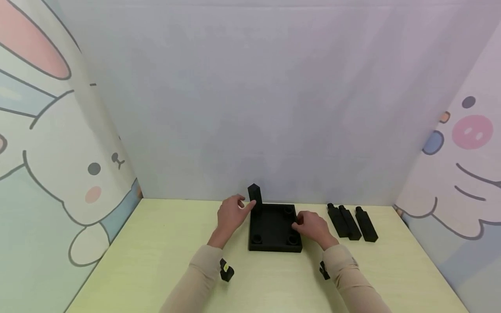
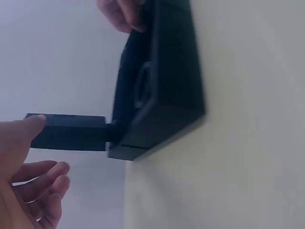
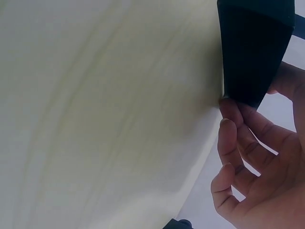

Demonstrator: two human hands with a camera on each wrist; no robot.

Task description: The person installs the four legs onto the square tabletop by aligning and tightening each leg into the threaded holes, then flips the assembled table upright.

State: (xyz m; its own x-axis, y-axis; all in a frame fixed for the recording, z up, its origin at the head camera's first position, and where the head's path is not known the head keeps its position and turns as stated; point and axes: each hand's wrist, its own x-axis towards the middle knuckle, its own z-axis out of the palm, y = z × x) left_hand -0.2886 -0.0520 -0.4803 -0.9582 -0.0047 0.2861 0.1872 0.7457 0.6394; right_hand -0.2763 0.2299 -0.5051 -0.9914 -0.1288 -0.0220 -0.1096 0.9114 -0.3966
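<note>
A square black tabletop with a raised rim lies underside up, round sockets showing at several corners. At its far left corner stands an upright black table leg; in the left wrist view the leg meets the corner by a narrower neck. My left hand is beside this leg, its thumb touching the leg and its other fingers loosely bent apart from it. My right hand grips the tabletop's right edge; in the right wrist view, fingertips touch the underside of the tabletop.
On the table to the right lie several black legs with knobbed ends, among them a leftmost leg and a rightmost leg. A pale curtain hangs behind, with cartoon-printed fabric on both sides.
</note>
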